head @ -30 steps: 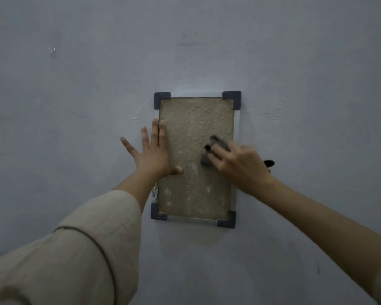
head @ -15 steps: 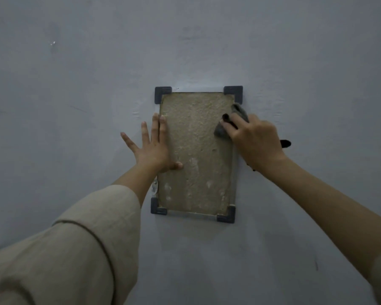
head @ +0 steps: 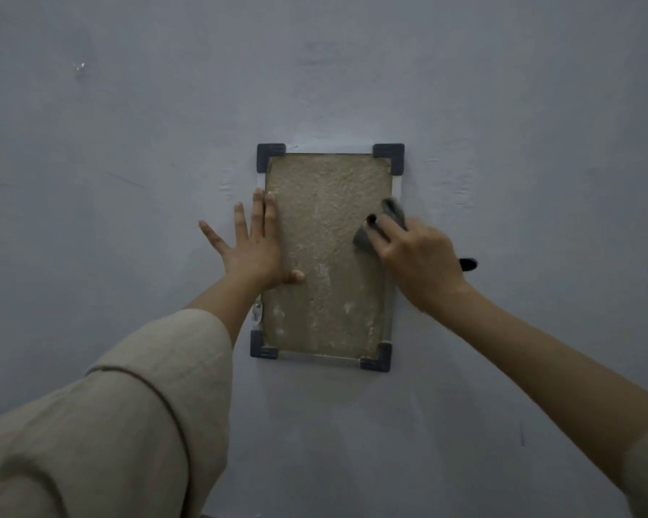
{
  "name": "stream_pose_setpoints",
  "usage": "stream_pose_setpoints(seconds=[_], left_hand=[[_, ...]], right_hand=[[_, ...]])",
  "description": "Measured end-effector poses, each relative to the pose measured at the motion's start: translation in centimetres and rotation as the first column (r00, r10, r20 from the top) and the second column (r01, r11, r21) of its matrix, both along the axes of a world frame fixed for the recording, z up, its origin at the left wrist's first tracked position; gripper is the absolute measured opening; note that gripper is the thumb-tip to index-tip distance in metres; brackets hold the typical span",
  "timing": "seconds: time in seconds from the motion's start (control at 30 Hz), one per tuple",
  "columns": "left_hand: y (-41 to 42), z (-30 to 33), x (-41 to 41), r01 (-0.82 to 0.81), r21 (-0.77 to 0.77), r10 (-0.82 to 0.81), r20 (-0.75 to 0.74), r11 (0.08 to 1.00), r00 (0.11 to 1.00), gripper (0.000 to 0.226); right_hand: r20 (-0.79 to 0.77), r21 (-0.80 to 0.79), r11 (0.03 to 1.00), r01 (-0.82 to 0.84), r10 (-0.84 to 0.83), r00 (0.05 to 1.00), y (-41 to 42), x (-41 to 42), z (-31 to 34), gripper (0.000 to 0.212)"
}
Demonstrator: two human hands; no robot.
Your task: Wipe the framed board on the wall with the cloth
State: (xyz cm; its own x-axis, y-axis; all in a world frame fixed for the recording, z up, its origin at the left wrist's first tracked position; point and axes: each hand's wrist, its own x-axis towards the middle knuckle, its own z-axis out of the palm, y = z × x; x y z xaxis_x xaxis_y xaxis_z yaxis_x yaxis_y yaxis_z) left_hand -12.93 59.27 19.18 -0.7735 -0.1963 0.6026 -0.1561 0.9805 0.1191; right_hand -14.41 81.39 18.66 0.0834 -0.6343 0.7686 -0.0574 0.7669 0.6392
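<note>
The right hand is hiding most of the cloth, which is looking blurry. The left hand is covering the board's left edge.

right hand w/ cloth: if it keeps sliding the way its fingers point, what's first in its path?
The right hand points up and left across the framed board. Nothing else lies on that line, so it likely meets the top frame rail near the top-left corner cap first. The left hand sits lower, clear.
</note>
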Motion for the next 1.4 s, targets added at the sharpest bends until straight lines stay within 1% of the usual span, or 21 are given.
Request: stream_pose_setpoints(seconds=[0.07,0.1,0.13,0.17,0.27,0.3,0.33,0.43,0.47,0.5,0.6,0.67,0.73,0.8,0.9,1.07,1.13,1.2,1.27,1.33,1.4], left_hand=[[-0.1,0.0,0.0,-0.002,-0.003,0.002,0.0,1.0,1.0,0.128],[-0.1,0.0,0.0,-0.003,-0.003,0.003,0.002,1.0,1.0,0.128],[-0.1,0.0,0.0,-0.003,-0.003,0.003,0.003,1.0,1.0,0.128],[-0.1,0.0,0.0,-0.005,-0.003,0.005,0.002,1.0,1.0,0.128],[-0.1,0.0,0.0,-0.008,-0.008,0.008,0.0,1.0,1.0,0.128],[-0.1,0.0,0.1,-0.01,-0.009,0.01,0.002,1.0,1.0,0.128],[-0.1,0.0,0.1,-0.012,-0.01,0.012,0.004,1.0,1.0,0.128],[0.0,0.0,0.1,-0.017,-0.011,0.017,0.009,1.0,1.0,0.128],[0.0,0.0,0.1,-0.018,-0.01,0.018,0.009,1.0,1.0,0.128],[-0.1,0.0,0.0,-0.019,-0.008,0.02,0.008,1.0,1.0,0.128],[0.0,-0.1,-0.1,-0.026,-0.012,0.026,0.002,1.0,1.0,0.128],[0.0,-0.1,-0.1,-0.023,-0.003,0.023,-0.001,1.0,1.0,0.127],[0.1,0.0,-0.1,-0.02,0.005,0.02,-0.002,1.0,1.0,0.128],[0.0,0.0,-0.1,-0.025,0.003,0.025,-0.003,1.0,1.0,0.129],[-0.1,0.0,-0.1,-0.016,-0.003,0.016,-0.004,1.0,1.0,0.128],[-0.4,-0.2,-0.2,0.002,-0.017,-0.003,-0.021,1.0,1.0,0.127],[-0.4,-0.2,-0.1,0.006,-0.016,-0.006,-0.022,1.0,1.0,0.127],[-0.4,-0.1,-0.1,0.006,-0.02,-0.007,-0.027,1.0,1.0,0.127],[-0.5,-0.1,-0.2,0.007,-0.024,-0.007,-0.033,1.0,0.999,0.128],[-0.5,-0.2,-0.3,0.009,-0.019,-0.01,-0.036,1.0,0.999,0.128],[-0.4,-0.3,-0.2,0.012,-0.015,-0.012,-0.036,1.0,0.999,0.127]], right_hand=[[0.056,0.198,0.98,-0.008,-0.003,0.998,0.3,0.2,-1.6,0.03],[0.061,0.268,0.964,0.005,-0.022,0.998,0.7,0.3,-1.5,0.03],[0.046,0.284,0.958,0.025,-0.04,0.998,1.1,0.3,-0.9,0.029],[0.032,0.246,0.968,0.047,-0.057,0.998,1.5,0.2,0.1,0.029],[-0.008,0.043,0.997,0.061,-0.06,0.998,1.9,0.3,2.1,0.032],[-0.023,0.023,0.998,0.062,-0.061,0.998,1.9,0.3,1.7,0.032],[-0.027,0.049,0.997,0.057,-0.055,0.998,1.8,0.2,0.8,0.031],[0.032,0.274,0.958,0.084,-0.096,0.995,1.8,0.3,-2.7,0.026],[0.052,0.32,0.942,0.099,-0.122,0.991,1.8,0.4,-3.0,0.024],[0.06,0.332,0.938,0.103,-0.129,0.99,1.7,0.4,-2.6,0.022],[0.043,0.274,0.956,0.107,-0.123,0.991,0.1,0.4,0.1,0.015],[0.036,0.268,0.959,0.095,-0.108,0.993,-1.8,0.2,1.6,0.008],[0.037,0.257,0.963,0.086,-0.099,0.994,-3.5,-0.2,2.3,0.006],[0.036,0.212,0.975,0.071,-0.081,0.996,-4.4,-0.4,2.4,0.007],[0.046,0.15,0.988,0.032,-0.04,0.998,-3.6,-0.3,1.4,0.015],[0.083,0.104,0.993,-0.051,0.042,0.996,1.5,0.4,-3.1,0.033],[0.117,0.091,0.995,-0.035,0.025,0.993,2.4,0.5,-3.8,0.04],[0.096,0.064,0.998,-0.012,0.006,0.995,2.0,0.3,-2.6,0.039],[0.03,-0.017,1.0,-0.003,0.003,1.0,1.1,-0.2,0.0,0.028],[-0.042,-0.142,0.99,0.004,-0.01,0.999,0.2,-0.4,3.6,0.028],[-0.037,-0.284,0.959,0.013,-0.025,0.999,-0.6,-0.5,6.3,0.023]])
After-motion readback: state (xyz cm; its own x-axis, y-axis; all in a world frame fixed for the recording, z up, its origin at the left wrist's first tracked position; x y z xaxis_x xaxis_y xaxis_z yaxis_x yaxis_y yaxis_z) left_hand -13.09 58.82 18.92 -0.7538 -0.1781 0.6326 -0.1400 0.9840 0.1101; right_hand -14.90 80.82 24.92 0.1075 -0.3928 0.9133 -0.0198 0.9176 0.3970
